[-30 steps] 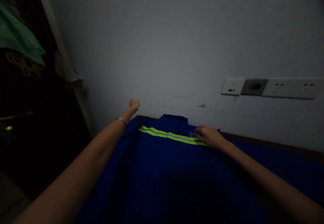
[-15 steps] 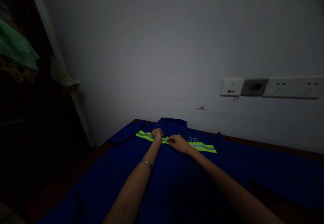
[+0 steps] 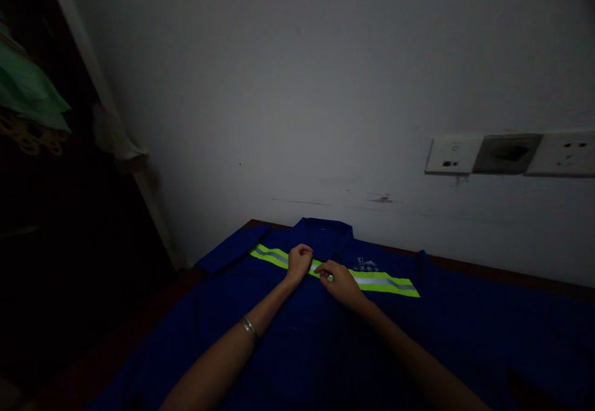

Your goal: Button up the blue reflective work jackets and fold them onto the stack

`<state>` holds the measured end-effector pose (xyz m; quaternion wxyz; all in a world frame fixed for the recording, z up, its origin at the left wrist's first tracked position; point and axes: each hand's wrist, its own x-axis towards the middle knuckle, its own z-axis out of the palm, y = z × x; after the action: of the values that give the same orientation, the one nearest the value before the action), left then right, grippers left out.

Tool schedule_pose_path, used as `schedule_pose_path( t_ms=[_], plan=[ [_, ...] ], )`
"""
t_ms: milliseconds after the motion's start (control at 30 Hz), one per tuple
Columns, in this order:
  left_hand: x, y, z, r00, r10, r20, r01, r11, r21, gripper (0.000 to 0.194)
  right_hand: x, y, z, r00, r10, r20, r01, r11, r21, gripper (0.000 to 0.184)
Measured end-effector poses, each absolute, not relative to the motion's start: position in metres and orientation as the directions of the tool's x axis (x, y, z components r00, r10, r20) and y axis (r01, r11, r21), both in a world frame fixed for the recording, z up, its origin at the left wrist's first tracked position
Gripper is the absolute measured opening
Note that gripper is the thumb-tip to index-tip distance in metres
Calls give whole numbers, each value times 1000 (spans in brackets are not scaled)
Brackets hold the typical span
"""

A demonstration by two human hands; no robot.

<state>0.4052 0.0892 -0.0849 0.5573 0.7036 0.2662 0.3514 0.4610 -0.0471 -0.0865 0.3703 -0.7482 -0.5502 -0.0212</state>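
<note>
A dark blue work jacket (image 3: 297, 343) lies spread flat on a brown table (image 3: 153, 312), collar toward the wall. A yellow-green reflective stripe (image 3: 381, 282) crosses its chest. My left hand (image 3: 299, 261) and my right hand (image 3: 338, 279) are side by side at the middle of the chest, just below the collar (image 3: 328, 232). Both have their fingers curled in a pinch on the jacket's front edges at the stripe. A thin bracelet (image 3: 250, 328) is on my left wrist.
A white wall (image 3: 297, 88) rises right behind the table, with a row of sockets and switches (image 3: 506, 154) at the right. At the left is a dark opening with a white door frame (image 3: 102, 95) and green cloth (image 3: 28, 88) hanging.
My left hand came back from the far left shoulder of the jacket to the centre of the chest. My right hand slid left to meet it, and both now pinch the front.
</note>
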Motion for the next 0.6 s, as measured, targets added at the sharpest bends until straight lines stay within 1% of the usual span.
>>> schedule_pose_path(
  t_ms=[67,167,233,333,433,500,600],
  plan=[
    [405,89,-85,637,734,234,-18,-289,957,16,461,-47,-86,399,807,434,831,-118,-543,27],
    [404,91,-82,697,676,238,-43,-291,956,20,462,-46,-85,404,807,431,818,-108,-565,27],
    [401,96,-77,758,627,182,-21,-255,967,24,463,-46,-85,405,807,430,807,-95,-583,25],
    [390,103,-65,859,512,22,75,-169,983,31,465,-46,-85,397,808,436,800,-71,-596,23],
    [376,107,-54,896,432,-105,149,-69,986,35,466,-46,-86,384,809,446,807,-59,-588,23],
    [367,105,-50,891,431,-142,174,-34,984,35,466,-45,-87,377,809,452,814,-56,-578,22],
    [361,102,-51,895,423,-140,195,-89,977,26,466,-45,-87,363,808,464,821,-42,-569,20]
  ],
)
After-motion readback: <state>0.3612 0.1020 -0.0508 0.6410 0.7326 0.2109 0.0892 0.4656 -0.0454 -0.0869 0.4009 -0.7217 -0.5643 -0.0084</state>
